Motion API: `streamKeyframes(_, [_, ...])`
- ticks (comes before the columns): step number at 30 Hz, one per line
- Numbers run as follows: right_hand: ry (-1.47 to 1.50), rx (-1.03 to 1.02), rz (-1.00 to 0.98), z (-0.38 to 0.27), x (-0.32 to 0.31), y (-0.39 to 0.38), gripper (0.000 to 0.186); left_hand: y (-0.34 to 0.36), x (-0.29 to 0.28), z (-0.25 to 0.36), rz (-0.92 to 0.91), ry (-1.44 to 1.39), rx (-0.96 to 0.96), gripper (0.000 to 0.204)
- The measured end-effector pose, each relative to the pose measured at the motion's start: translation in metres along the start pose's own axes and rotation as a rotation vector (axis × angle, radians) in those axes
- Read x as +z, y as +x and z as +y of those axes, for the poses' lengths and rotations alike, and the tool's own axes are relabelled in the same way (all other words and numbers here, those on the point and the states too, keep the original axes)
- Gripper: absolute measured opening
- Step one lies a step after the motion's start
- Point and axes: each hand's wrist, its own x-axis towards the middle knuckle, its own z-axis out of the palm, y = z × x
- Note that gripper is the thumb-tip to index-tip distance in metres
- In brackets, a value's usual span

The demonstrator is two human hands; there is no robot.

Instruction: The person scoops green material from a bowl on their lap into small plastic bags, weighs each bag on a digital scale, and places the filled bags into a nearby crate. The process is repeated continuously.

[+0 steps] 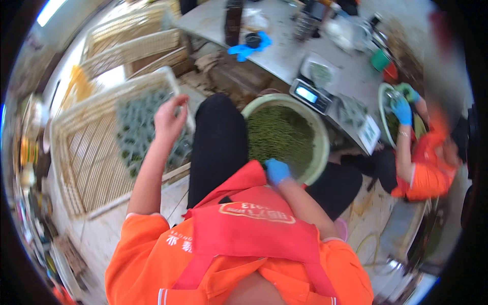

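My bare left hand (170, 118) is over the right side of a cream slatted crate (91, 157). Its fingers are apart, and I see nothing between them. Below it lie rows of small clear packets (140, 122) with dark green contents, filling the right part of the crate. Between my knees stands a round pale green tub (321, 147), holding a mass of fine green leaf-like pieces (279, 132). At the tub's near edge is my right hand (277, 172) in a blue glove; it is blurred and its fingertips are hard to make out.
A metal table (208, 20) ahead carries a digital scale (311, 95) with a tray, and a blue glove (249, 47). On the right, a co-worker (427, 162) in orange has gloved hands in another tub (384, 117). More crates (127, 46) stand at the far left.
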Motion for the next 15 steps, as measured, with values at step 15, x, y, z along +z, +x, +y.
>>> streamKeyframes(15, [1.457,0.228,0.541,0.024,-0.117,-0.024,0.015,-0.027,0.18,0.132,-1.222,-0.805,-0.3,0.02])
